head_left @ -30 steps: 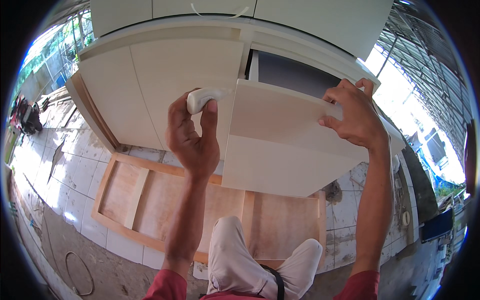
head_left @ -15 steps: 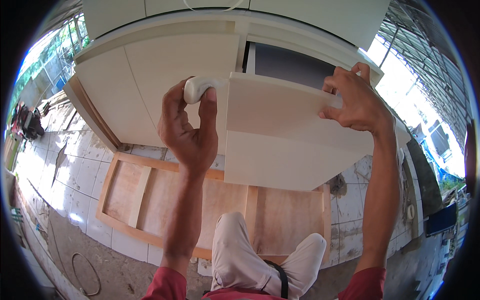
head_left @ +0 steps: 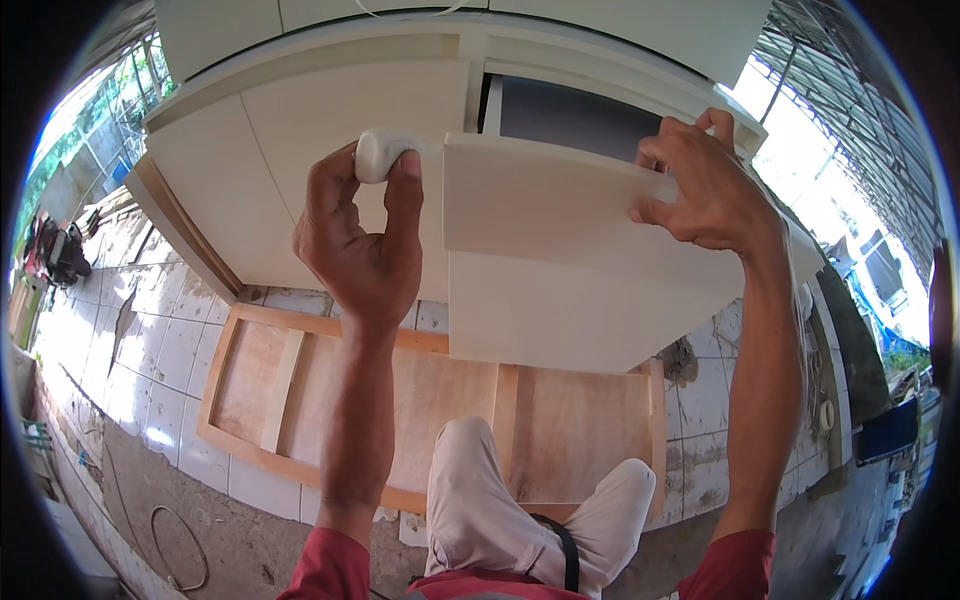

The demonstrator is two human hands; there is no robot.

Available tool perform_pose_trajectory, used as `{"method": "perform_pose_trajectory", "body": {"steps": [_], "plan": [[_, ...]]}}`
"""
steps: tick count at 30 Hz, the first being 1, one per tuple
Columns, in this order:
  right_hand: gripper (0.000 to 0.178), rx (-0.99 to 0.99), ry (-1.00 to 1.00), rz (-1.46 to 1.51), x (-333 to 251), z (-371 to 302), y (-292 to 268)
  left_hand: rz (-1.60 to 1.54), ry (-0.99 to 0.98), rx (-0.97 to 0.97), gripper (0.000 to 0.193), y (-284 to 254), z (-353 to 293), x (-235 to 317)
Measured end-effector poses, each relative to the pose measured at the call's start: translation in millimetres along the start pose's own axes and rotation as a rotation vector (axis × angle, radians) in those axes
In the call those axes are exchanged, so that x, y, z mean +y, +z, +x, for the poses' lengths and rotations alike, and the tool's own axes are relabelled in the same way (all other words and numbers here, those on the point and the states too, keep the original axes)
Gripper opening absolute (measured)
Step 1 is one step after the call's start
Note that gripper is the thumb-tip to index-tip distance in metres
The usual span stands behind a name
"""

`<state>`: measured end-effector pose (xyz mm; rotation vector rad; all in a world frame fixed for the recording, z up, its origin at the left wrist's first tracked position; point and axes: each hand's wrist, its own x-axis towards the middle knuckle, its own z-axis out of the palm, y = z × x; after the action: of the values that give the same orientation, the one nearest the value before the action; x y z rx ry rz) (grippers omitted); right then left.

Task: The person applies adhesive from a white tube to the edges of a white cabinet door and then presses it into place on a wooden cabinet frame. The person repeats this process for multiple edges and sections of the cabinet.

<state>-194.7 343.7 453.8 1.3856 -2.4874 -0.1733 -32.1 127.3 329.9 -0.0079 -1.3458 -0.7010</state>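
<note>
My left hand (head_left: 365, 240) is closed round a smooth, white, rounded thing (head_left: 378, 157), its kind unclear, gripped between thumb and fingers. A faint translucent strip seems to run from it to the left top corner of a cream drawer front (head_left: 550, 200). That drawer is pulled out, and its dark grey inside (head_left: 580, 118) shows behind the front. My right hand (head_left: 705, 180) grips the top edge of the drawer front towards its right end, thumb on the near face and fingers bent over the edge. Something pale and translucent shows between its thumb and fingers.
A cream cabinet (head_left: 350, 110) holds the drawer, with flat doors on the left. Below lies a wooden framed panel (head_left: 400, 420) on white tiles (head_left: 160, 330), close to my knees (head_left: 470, 480). A thin hose or cable (head_left: 180, 545) curls on the floor at lower left.
My left hand and the white thing have shifted slightly left and up. The right hand keeps its grip on the drawer front. The whole view has moved a little.
</note>
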Motion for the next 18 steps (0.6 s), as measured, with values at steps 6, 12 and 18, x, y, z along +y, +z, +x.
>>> {"method": "perform_pose_trajectory", "body": {"steps": [6, 12, 18], "plan": [[0.042, 0.044, -0.021, 0.034, 2.5, -2.2, 3.6, 0.033, 0.005, -0.018, 0.020, -0.3, 4.9, 1.9], [0.043, 0.040, -0.026, 0.041, 3.1, -1.2, 4.9, 0.061, 0.016, -0.030, 0.020, -2.2, 0.6, 0.4], [0.041, 0.031, -0.009, 0.037, 2.8, -1.2, 3.8, 0.122, 0.031, -0.042, 0.020, -5.3, -3.2, 1.7]]}}
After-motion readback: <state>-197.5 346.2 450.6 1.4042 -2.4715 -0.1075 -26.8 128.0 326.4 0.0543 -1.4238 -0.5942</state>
